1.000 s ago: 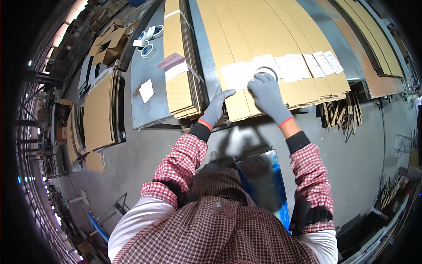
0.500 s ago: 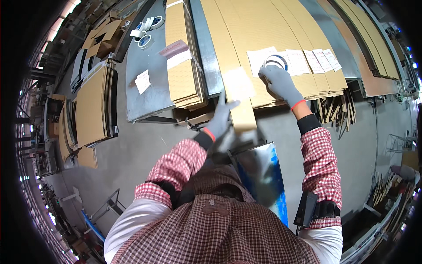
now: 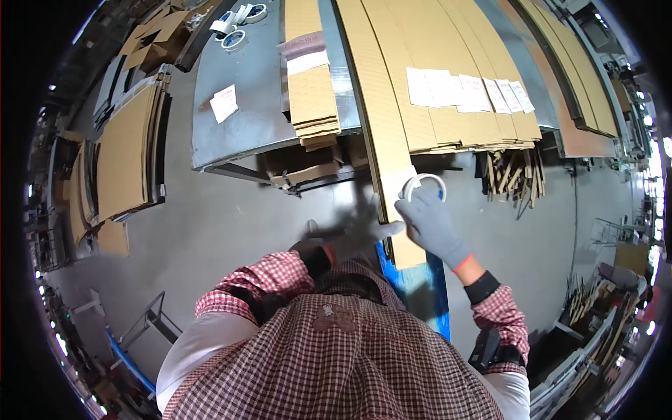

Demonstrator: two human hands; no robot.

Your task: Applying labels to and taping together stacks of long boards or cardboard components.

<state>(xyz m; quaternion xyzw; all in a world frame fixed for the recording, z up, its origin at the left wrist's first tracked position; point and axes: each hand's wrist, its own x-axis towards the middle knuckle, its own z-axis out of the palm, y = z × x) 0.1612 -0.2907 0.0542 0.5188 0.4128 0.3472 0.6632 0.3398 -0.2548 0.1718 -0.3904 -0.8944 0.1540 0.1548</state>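
- I see my right hand (image 3: 434, 227) with its gloved fingers curled round a white tape roll (image 3: 443, 185), just above the long cardboard strip stack (image 3: 387, 119).
- My left hand (image 3: 358, 236) is blurred at the stack's left edge, thumb reaching onto the top; I cannot tell how tightly it closes.
- The stack juts past the grey table (image 3: 245, 133), its near end above a blue-edged surface (image 3: 438, 294).
- Paper slips (image 3: 470, 93) lie in a row across neighbouring strips.
- More tape rolls (image 3: 234, 40) sit at far left on the table.
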